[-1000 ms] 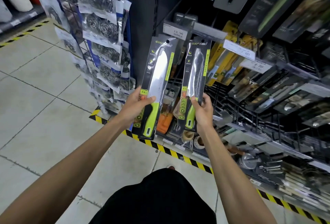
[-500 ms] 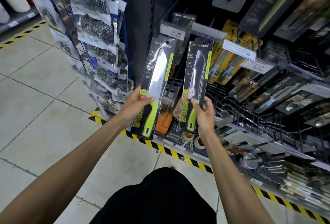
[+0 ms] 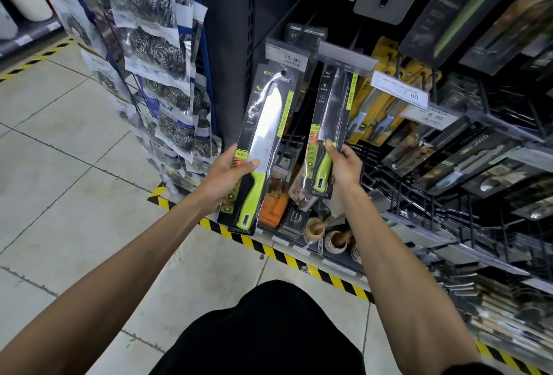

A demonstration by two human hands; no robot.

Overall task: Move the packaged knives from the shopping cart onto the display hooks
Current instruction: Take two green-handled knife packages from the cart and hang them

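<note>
Where label holder (image 3: pixel 347 60) juts, knife pack (image 3: pixel 331 111) top hides.

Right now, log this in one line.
left hand: grips wide-blade knife pack | right hand: grips narrow-blade knife pack, top behind label holder

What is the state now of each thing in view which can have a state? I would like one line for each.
left hand: grips the wide knife pack low down.
right hand: pinches the narrow knife pack at its handle.
wide knife pack: held tilted, hang hole free, on no hook.
narrow knife pack: held up, top hidden behind a blank label holder; whether hooked, cannot tell.
scourer packs: hanging at the left.
</note>
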